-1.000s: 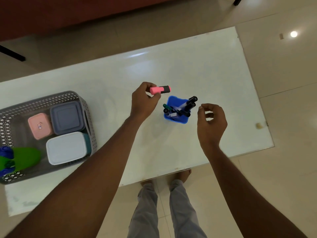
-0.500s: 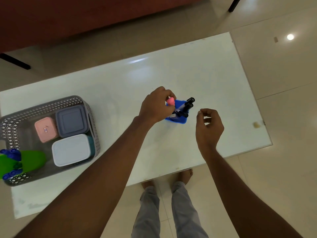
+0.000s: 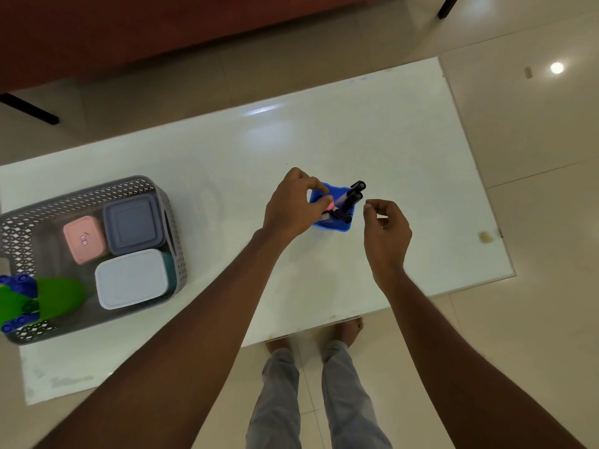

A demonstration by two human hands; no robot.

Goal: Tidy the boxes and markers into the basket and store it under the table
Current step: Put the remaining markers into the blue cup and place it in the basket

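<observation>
A small blue holder (image 3: 334,225) stands near the middle of the white table (image 3: 405,150) with several dark markers (image 3: 354,196) sticking out of it. My left hand (image 3: 293,205) rests over the holder's left rim, its fingertips on a pink highlighter (image 3: 330,206) that sits inside. My right hand (image 3: 385,231) hovers just right of the holder, fingers loosely curled, holding nothing. At the table's left end a grey perforated basket (image 3: 22,228) holds a pink box (image 3: 85,238), a grey-blue box (image 3: 133,223) and a white-lidded box (image 3: 131,277).
A green object with blue caps (image 3: 29,301) lies in the basket's near-left corner. The table's near edge runs just above my feet (image 3: 343,328). Tiled floor surrounds the table; a dark red piece of furniture (image 3: 162,24) stands beyond the far edge.
My left hand carried the pink highlighter from above the holder's left side down into the holder. The right hand stayed beside the holder.
</observation>
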